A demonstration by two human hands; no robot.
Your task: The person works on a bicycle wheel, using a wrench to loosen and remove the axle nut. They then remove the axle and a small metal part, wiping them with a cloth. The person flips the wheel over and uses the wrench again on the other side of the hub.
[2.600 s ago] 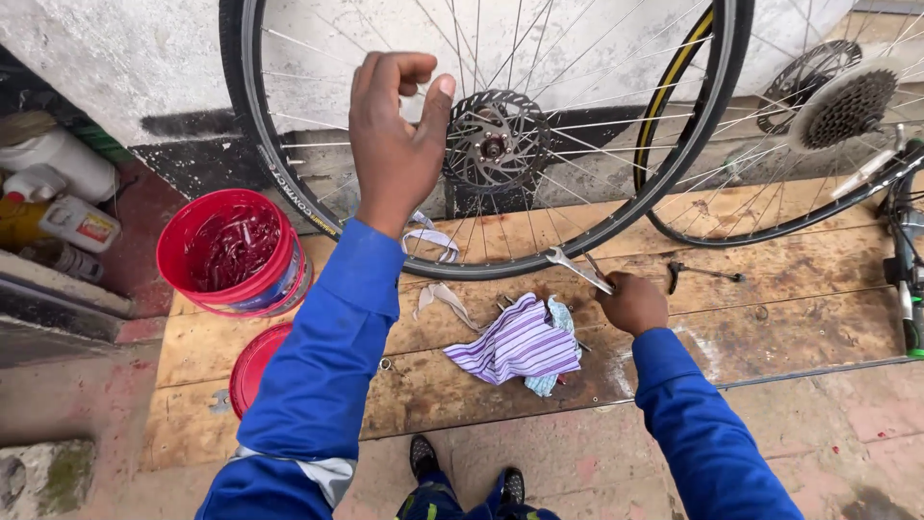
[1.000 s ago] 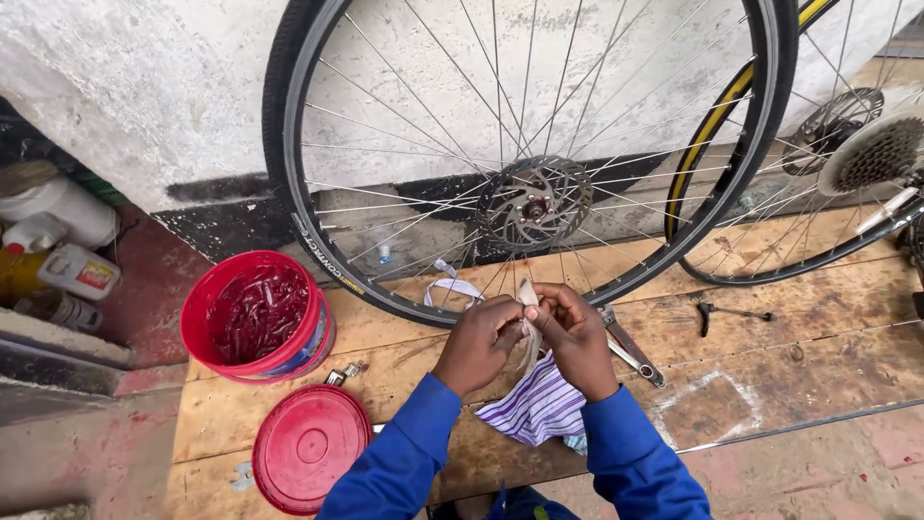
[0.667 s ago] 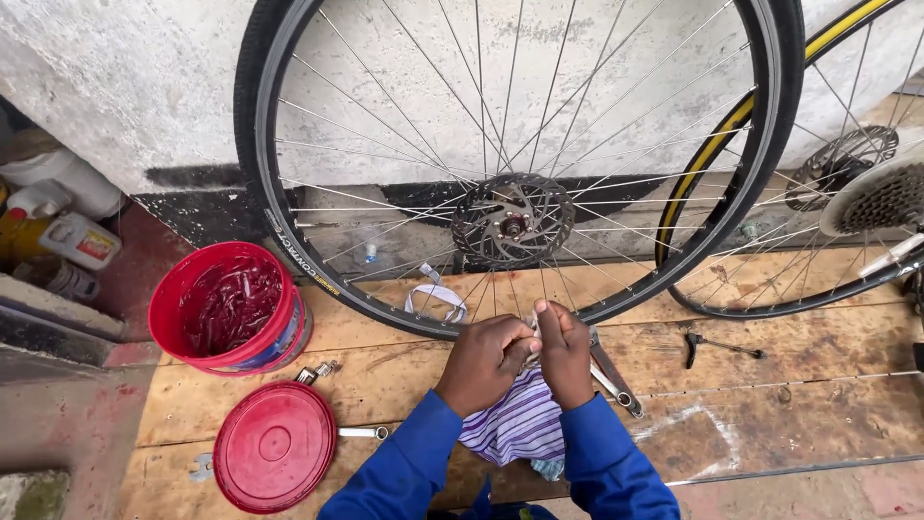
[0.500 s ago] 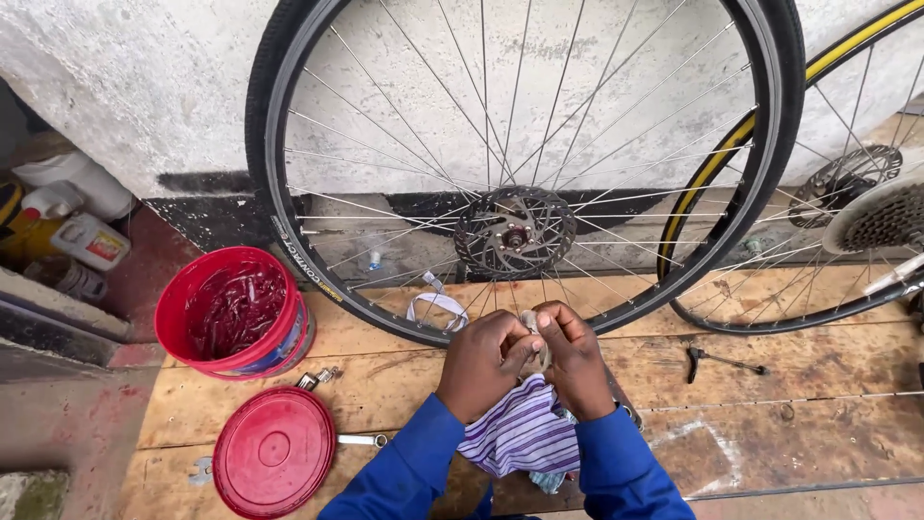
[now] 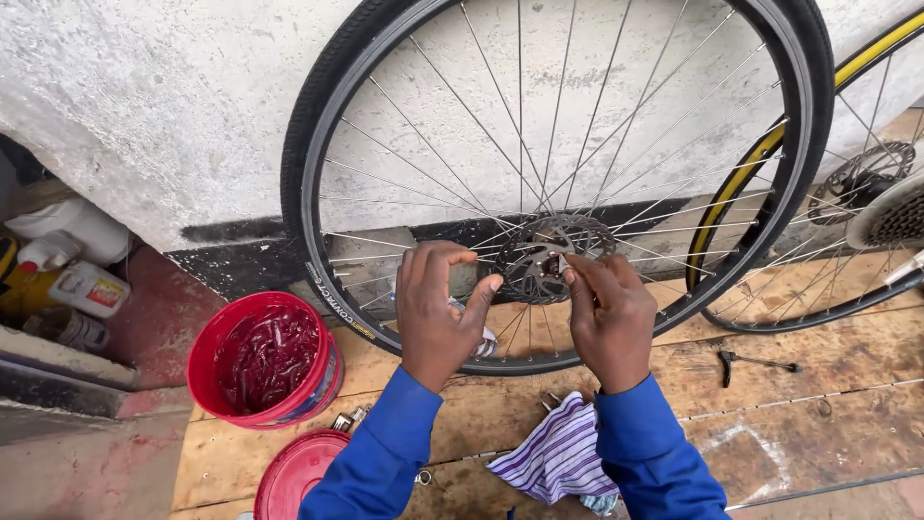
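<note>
Both hands work at the hub of the black-tyred wheel [image 5: 318, 154], which stands upright against the white wall [image 5: 144, 106].

Right hand [image 5: 606, 323]: fingertips [image 5: 570, 272] pressed together in a pinch at the edge of the disc rotor [image 5: 544, 252]. Something small and pale shows at the pinch; what it is cannot be told. The rotor lies directly in front of the fingertips, touching or nearly so, approx. at the wheel centre where the spokes meet.

Left hand [image 5: 438, 313]: fingers curled but spread, thumb tip apart from the forefinger, nothing seen held. It sits just left of the rotor, w/ the thumb tip near the rotor's left edge. Contact w/ the rotor or spokes cannot be told.

Ref. positions, taken from the grip:
- Below, between the two blue sleeves: striped cloth [image 5: 563, 457] lying on the wooden platform [image 5: 818, 404].
- Below and left: red bucket [image 5: 265, 361] w/ dark red contents; red lid [image 5: 294, 472] lying flat just below it.
- Right and slightly below: small dark hand tool [image 5: 756, 361] on the boards, well apart from the hands.
- Far right: second wheel w/ yellow-edged tyre [image 5: 760, 159], partly behind the first wheel.
- Far left: plastic bottles [image 5: 82, 284] at the wall base.
</note>
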